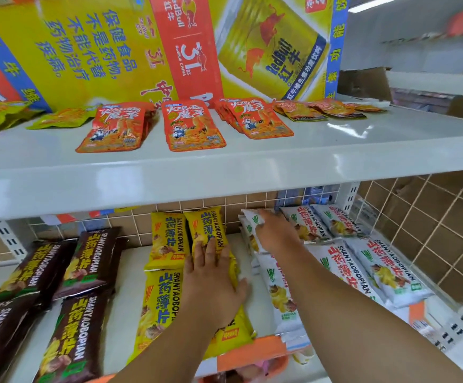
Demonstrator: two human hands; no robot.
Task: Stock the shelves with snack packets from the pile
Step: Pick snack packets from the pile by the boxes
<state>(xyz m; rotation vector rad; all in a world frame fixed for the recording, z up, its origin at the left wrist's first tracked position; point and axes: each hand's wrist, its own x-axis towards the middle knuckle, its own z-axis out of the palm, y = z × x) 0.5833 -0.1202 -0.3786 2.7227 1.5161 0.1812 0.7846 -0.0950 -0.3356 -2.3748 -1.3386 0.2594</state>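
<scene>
Pressing open-palmed, left hand risks sliding yellow packets off near edge; grip of right hand on white packets indeterminate.

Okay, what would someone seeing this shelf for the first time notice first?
The huge yellow-and-red Red Bull cartons along the back of the upper shelf grab attention first, with red snack packets lying before them. Below, the left hand presses flat on yellow Shanyaobopian packets while the right hand rests on the white packets beside them.
</scene>
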